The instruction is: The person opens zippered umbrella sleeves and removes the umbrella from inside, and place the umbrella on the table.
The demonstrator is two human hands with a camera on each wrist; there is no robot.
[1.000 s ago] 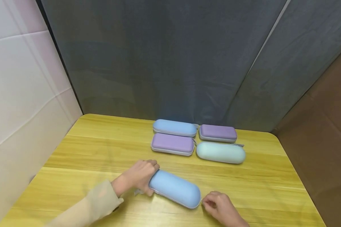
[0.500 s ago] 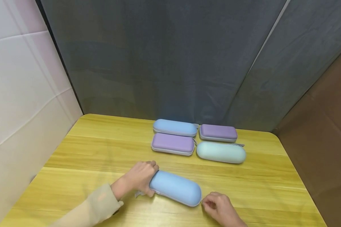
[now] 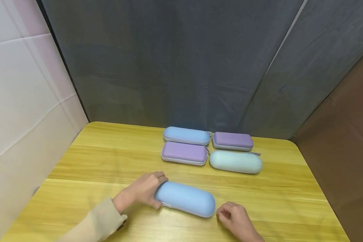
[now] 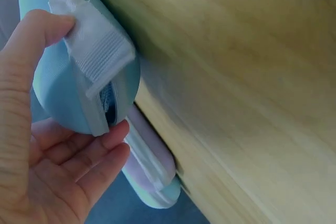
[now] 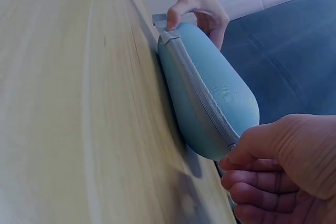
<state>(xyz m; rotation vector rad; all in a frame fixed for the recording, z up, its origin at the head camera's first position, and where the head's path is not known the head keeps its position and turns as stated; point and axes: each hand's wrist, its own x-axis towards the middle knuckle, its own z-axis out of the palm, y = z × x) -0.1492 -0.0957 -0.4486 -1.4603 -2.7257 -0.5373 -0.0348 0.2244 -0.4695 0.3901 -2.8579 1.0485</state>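
A light blue zippered hard case (image 3: 186, 199) lies at the front middle in the head view. My left hand (image 3: 145, 190) grips its left end, thumb on the near side and fingers over the far side. In the left wrist view the thumb presses the pale fabric tab (image 4: 97, 43), below which the zipper parts in a narrow dark gap. My right hand (image 3: 236, 218) is at the opposite end, fingers curled. In the right wrist view its thumb and forefinger pinch the small zipper pull (image 5: 232, 146), mostly hidden by the fingertips. The zipper (image 5: 202, 93) line runs between both hands.
Behind stand a blue case (image 3: 186, 135), a purple case (image 3: 184, 153), another purple case (image 3: 233, 140) and a mint case (image 3: 236, 162), in two rows. Dark cloth (image 3: 169, 67) hangs past the back edge of the wooden table (image 3: 109, 151).
The left hand has shifted slightly left with its end of the blue case, which now lies a little more level. The right hand has moved slightly right and stays at the case's end.
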